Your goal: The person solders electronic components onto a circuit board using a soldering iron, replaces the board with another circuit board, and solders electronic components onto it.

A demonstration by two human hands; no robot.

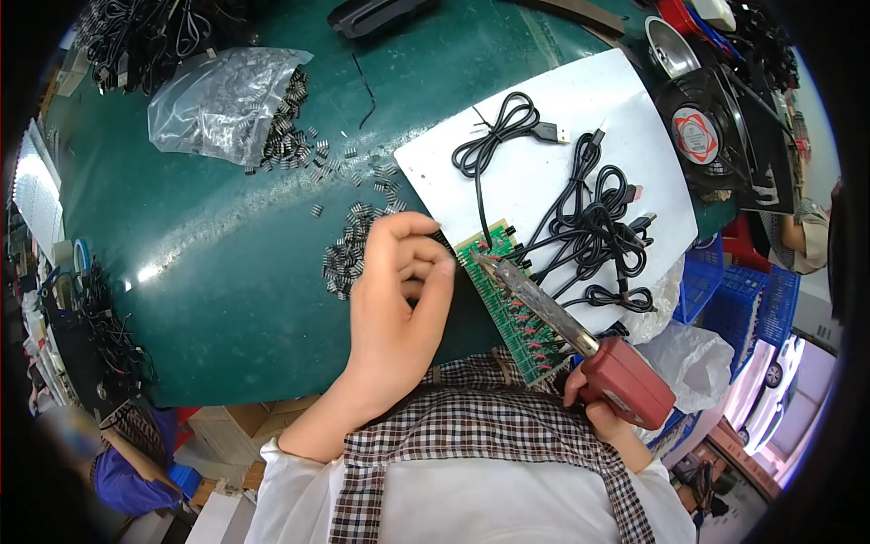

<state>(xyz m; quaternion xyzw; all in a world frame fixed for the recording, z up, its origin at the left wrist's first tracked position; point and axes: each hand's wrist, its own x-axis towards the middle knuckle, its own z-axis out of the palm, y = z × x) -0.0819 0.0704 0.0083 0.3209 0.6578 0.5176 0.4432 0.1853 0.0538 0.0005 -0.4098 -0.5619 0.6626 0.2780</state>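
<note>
My right hand (605, 419) grips a soldering gun (627, 383) with a red handle. Its long, darkened barrel points up and left, and the tip is over the upper end of a green circuit board panel (507, 304). Black USB cables (589, 227) lead off the panel's right side, and short red wires show along it. Just left of the panel's top end, my left hand (399, 304) has its fingers curled and the thumb close to the fingertips. Whatever is in that pinch, if anything, is hidden. Beside it lies a pile of small metal-and-black connectors (347, 257).
A white sheet (639, 118) lies under the cables. A clear plastic bag (213, 109) spills more connectors on the green table (227, 317). At right stand a black fan (702, 131), a metal bowl (671, 47) and blue crates (739, 304). Another person (131, 471) is at lower left.
</note>
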